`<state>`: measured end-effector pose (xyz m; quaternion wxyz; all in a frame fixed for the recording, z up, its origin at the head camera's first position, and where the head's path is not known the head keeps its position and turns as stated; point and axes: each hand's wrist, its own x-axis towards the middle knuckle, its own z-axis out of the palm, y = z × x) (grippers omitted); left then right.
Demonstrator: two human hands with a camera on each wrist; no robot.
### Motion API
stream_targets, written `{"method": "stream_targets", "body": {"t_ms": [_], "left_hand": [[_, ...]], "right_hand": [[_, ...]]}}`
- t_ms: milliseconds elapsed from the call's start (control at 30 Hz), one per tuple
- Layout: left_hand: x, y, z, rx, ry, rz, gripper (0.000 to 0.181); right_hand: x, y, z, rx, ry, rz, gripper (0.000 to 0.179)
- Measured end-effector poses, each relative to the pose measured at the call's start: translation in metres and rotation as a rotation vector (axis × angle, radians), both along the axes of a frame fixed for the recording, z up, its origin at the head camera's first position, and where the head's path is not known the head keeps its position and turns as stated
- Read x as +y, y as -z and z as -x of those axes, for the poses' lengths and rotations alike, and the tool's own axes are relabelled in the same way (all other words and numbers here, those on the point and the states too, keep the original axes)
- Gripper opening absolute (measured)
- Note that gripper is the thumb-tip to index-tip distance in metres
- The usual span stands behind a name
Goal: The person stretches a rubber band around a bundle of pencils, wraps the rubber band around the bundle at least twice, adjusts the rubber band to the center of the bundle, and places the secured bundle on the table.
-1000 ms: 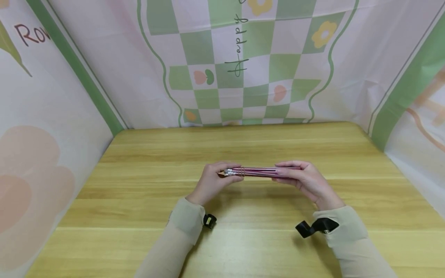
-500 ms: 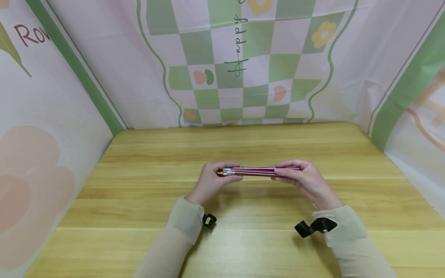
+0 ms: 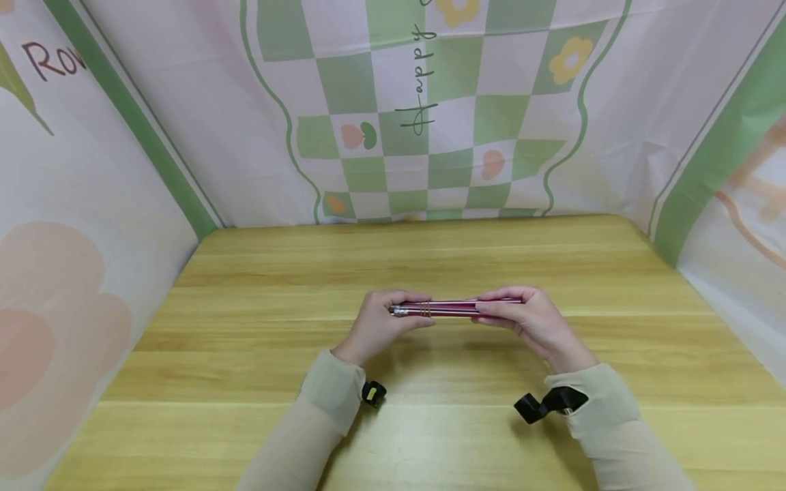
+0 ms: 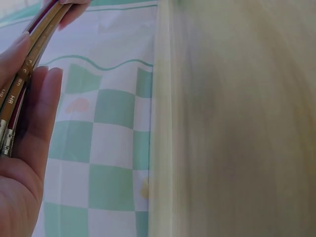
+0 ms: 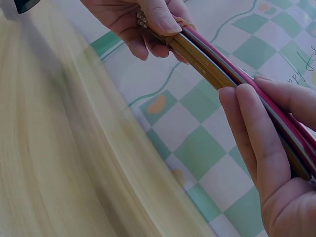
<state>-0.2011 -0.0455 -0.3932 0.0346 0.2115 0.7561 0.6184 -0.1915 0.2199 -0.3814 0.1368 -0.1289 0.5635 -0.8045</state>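
A bundle of pencils (image 3: 451,309), several with dark red and gold-brown barrels, is held level above the table between both hands. My left hand (image 3: 374,326) grips the end with the silver ferrules, thumb on one side and fingers on the other. Thin rubber bands (image 3: 425,309) circle the bundle right by the left fingertips. The right hand (image 3: 537,322) pinches the opposite end between thumb and fingers. Lettering shows on a gold-brown pencil (image 4: 19,84) in the left wrist view. In the right wrist view the pencils (image 5: 207,61) run slantwise from one hand to the other.
A wood-grain table (image 3: 442,423) lies beneath the hands. Behind it hangs a white cloth with green checks (image 3: 451,133), and printed cloth panels stand at the left and right sides. Black camera mounts (image 3: 546,404) sit on the wrists.
The right hand has moved slightly left, closer to the left hand, and the pencils have dropped a little in the head view. Both hands keep their grip on the bundle.
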Motion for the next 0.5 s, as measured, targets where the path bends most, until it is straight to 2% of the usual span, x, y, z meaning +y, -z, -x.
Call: {"method": "stream_targets", "body": {"t_ms": [167,300,500], "left_hand": [[-0.002,-0.001,0.0,0.014,0.022,0.022,0.037],[-0.008,-0.007,0.0,0.025,0.035,0.072,0.039],[-0.014,-0.011,0.001,0.036,0.032,0.142,0.033]], "right_hand": [[0.001,-0.001,-0.001,0.013,0.014,-0.001,0.031],[0.002,-0.002,-0.001,0.02,0.022,0.017,0.029],[0.001,-0.003,-0.002,0.033,0.035,0.046,0.029]]}}
